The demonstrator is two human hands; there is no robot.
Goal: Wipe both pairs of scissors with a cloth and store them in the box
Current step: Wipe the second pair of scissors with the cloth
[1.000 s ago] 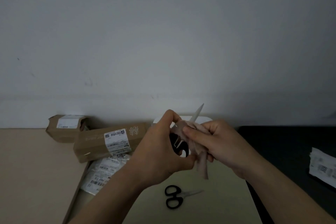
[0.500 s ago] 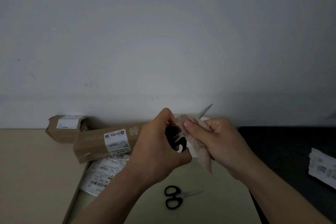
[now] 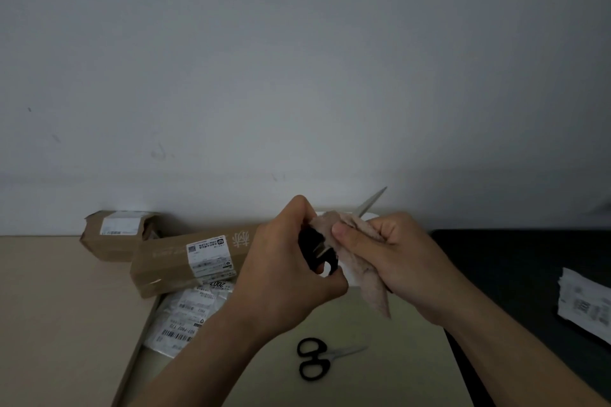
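My left hand (image 3: 284, 271) grips the black handles of a pair of scissors (image 3: 317, 249) in mid-air. Its metal blade tip (image 3: 373, 203) pokes up and to the right. My right hand (image 3: 393, 258) pinches a beige cloth (image 3: 363, 274) wrapped around the blades, and a corner of the cloth hangs down. A second pair of black-handled scissors (image 3: 314, 358) lies flat on the pale table below my hands, blades pointing right. A white object (image 3: 350, 277) shows behind my hands, mostly hidden; whether it is the box I cannot tell.
Two brown cardboard parcels (image 3: 185, 261) (image 3: 115, 235) lie at the back left against the wall. White labelled mail bags (image 3: 185, 317) lie under the longer parcel. A black surface (image 3: 529, 274) at the right carries a white labelled packet (image 3: 585, 304).
The held scissors tilted, so the blade tip swung further right. My right hand with the cloth slid slightly up along the blades. The scissors on the table did not move.
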